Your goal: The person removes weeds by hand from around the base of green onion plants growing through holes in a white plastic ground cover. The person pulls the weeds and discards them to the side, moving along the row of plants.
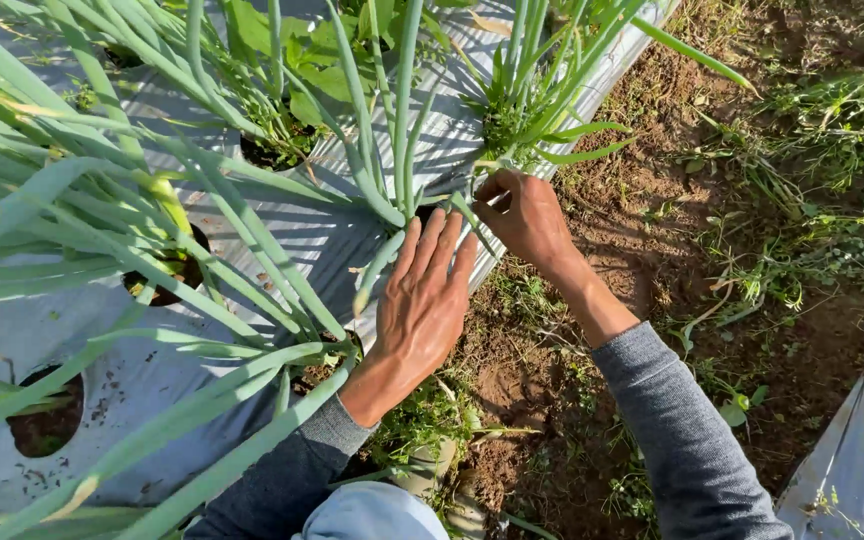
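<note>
Now the left hand (422, 305) lies flat, fingers spread, pressing green onion stalks (382, 190) aside while the right hand (527, 215) pinches a thin leaf (472, 215) at the silver mulch sheet (302, 235).

Green onion plant (392, 150) | long tubular green leaves, upright, splayed | rooted in hole of silver mulch sheet (302, 235)

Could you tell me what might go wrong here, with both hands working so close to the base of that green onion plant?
1. The right hand pinches a thin leaf at the plant base; a firm pull could snap it or loosen neighbouring stalks.
2. The left hand lies flat on the silver mulch sheet near a planting hole; pressing there might tear the film.
3. Leaning in could bend the long leaves crossing the left forearm.
</note>
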